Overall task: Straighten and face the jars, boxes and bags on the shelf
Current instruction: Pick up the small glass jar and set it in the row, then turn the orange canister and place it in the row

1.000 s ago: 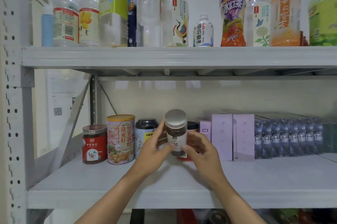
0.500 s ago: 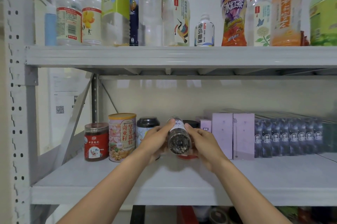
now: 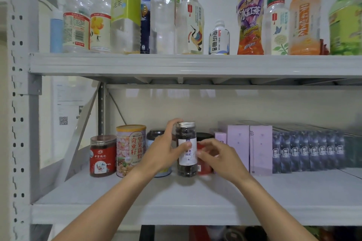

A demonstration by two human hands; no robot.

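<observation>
Room lies open on the shelf board (image 3: pixel 195 203) before the row. I see my left hand (image 3: pixel 166 148) wrapped round the upright dark jar (image 3: pixel 186 154), thumb on its label; my right hand (image 3: pixel 219 157), fingers curled, touches the jar's right side, red jar (image 3: pixel 204 162) behind

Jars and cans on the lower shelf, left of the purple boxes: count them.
5, left to right: red jar, tall tin, dark can behind left hand, silver-lidded jar it grips, red jar behind right hand. More may hide behind.
</observation>
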